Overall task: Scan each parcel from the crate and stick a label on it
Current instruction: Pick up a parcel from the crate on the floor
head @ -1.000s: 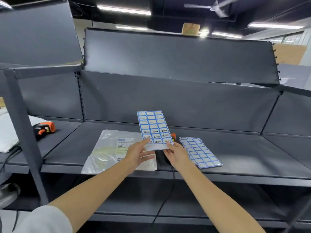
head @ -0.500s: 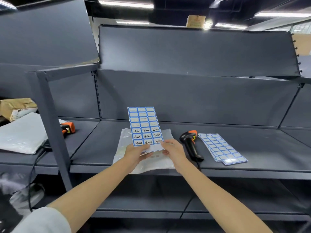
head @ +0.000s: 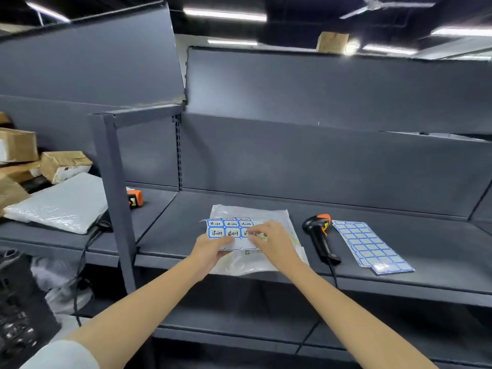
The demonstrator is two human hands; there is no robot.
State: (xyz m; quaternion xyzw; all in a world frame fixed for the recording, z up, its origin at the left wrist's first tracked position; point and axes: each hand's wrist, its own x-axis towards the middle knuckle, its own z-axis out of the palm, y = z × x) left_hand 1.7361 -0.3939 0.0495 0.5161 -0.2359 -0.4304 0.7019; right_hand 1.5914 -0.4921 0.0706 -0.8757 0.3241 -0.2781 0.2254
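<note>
A clear plastic parcel bag (head: pixel 277 217) lies flat on the dark grey shelf (head: pixel 399 283). Over it I hold a sheet of blue-bordered labels (head: pixel 226 230), lowered almost flat. My left hand (head: pixel 210 251) grips the sheet's near edge. My right hand (head: pixel 274 242) pinches at the sheet's right side, at a label with handwriting; whether it is lifted off I cannot tell. A black and orange barcode scanner (head: pixel 319 237) lies just right of the parcel.
A second label sheet (head: pixel 370 246) lies right of the scanner. Left of the shelf post (head: pixel 117 209) sit a white padded parcel (head: pixel 61 203), brown cardboard boxes (head: pixel 64 165) and an orange and black tool (head: pixel 135 198). A cable hangs from the scanner over the shelf edge.
The label sheet was held upright in both hands; it has come down almost flat onto the parcel. My right hand slid up onto the sheet's right side. My view turned left.
</note>
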